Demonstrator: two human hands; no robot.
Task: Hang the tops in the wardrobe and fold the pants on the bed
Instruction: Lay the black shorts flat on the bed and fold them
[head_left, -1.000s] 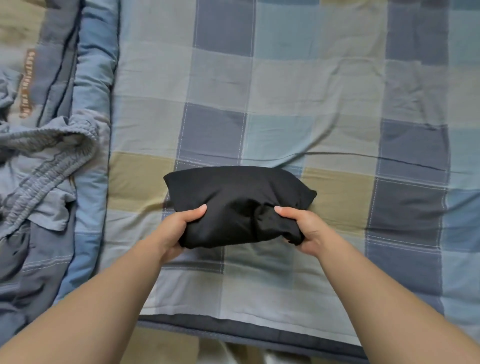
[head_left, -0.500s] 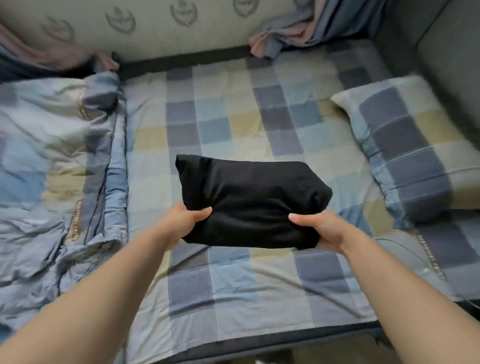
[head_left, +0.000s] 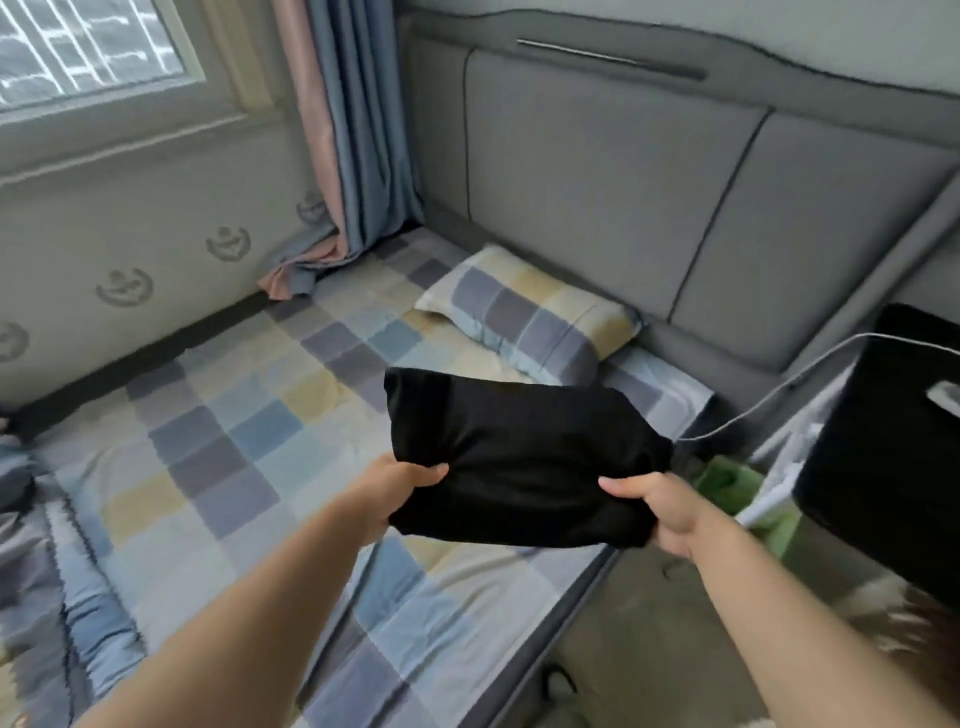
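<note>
Gripping the folded black pants at both near corners, held up above the bed and clear of its checked sheet. Seen from the head camera only.

Left hand clamped on the near left corner of the bundle, thumb lying on top of the cloth, remaining fingers tucked out of sight beneath. Right hand closed round the near right corner, thumb on top, fingers curled underneath the fold. Both forearms bare, reaching forward from the lower edge of the view.

Folded into a thick, compact rectangle, tilted slightly, far left corner highest. Hanging over the right-hand part of the mattress, close to its edge, with the far edge of the bundle overlapping the view of the pillow. Not touching the sheet, as far as can be told.

Checked pillow in blue, grey and yellow lying against the grey padded headboard. Pink and blue curtain hanging in the corner, its hem bunched on the bed. Window at upper left above a pale wall with printed emblems. Rumpled blue and grey bedding piled along the left edge. White cable running across the gap beside the bed toward a black box-like object at the right. Something green just below that cable, too blurred to identify.
</note>
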